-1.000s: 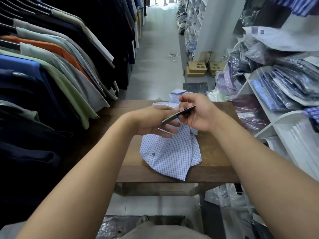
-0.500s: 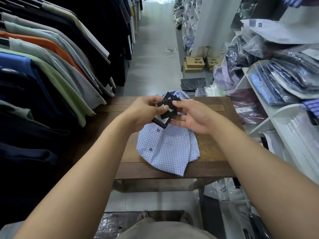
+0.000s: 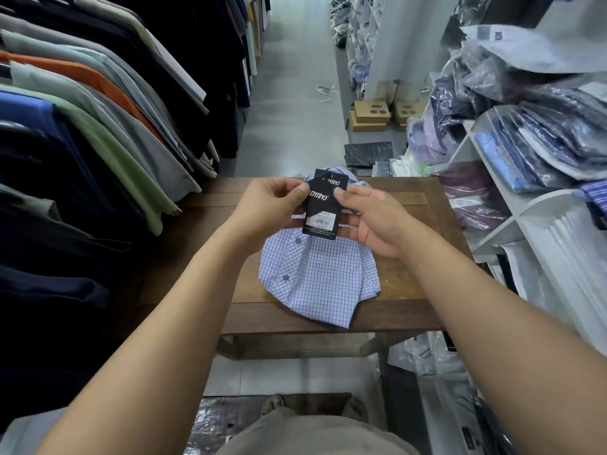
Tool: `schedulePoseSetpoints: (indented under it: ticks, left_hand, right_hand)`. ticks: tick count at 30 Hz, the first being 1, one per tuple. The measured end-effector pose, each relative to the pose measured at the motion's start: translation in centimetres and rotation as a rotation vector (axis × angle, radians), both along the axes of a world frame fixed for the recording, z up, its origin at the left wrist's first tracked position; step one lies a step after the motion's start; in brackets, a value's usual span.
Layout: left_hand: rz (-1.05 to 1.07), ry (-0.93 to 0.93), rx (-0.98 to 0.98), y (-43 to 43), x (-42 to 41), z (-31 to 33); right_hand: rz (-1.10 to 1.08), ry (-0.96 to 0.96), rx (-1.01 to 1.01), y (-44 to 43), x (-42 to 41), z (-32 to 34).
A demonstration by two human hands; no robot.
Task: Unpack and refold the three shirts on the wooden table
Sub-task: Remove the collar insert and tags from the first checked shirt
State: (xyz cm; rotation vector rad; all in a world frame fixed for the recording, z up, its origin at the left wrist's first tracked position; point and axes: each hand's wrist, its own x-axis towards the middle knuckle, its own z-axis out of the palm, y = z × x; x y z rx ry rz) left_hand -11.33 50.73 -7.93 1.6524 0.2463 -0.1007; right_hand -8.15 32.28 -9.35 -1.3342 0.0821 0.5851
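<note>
Checked shirt [image 3: 315, 280] (pale blue and white, folded, buttoned front up) lies at the middle of the wooden surface [image 3: 410, 205], with its lower fold overhanging the near edge. No wrapping is seen around it, so the unpacking of this one is judged done. Only this shirt is plainly made out on the surface. Whether the lilac cloth behind the tag is its collar or another garment cannot be told.

A black hang tag [image 3: 323, 208] is held upright above the collar end. Its upper left edge is pinched between thumb and forefinger of the left hand [image 3: 266, 208]. Its upper right edge is gripped by the right hand [image 3: 371, 224], thumb on the face and fingers curled behind. Both sets of fingers are thus closed narrowly on the tag, none on the cloth. The hold is judged to serve for reading or freeing the tag. Its string is too small to be followed.

Surroundings: hanging garments [image 3: 98, 110] crowd the left side and reach over the surface's left edge. Shelves [image 3: 492, 231] of bagged shirts stand close on the right, and cardboard boxes [image 3: 371, 114] lie on the floor beyond. Room for spreading the shirt is judged tight — a sleeve opened leftward would meet the hanging clothes.
</note>
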Motion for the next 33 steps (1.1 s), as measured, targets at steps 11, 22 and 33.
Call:
schedulePoseSetpoints:
  ticks: [11,22,33]
  left_hand:
    - [0.094,-0.024,-0.039,0.1,0.1,0.5]
    - [0.251,-0.072,0.233,0.5,0.1,0.2]
    - [-0.234,-0.007,0.013,-0.4,-2.0,1.0]
  right_hand:
    - [-0.070,-0.136,-0.177,0.4,-0.5,1.0]
    - [-0.019,-0.040,-0.094,0.4,-0.8,1.1]
    - [-0.074,-0.037,0.007,0.5,-1.5,1.6]
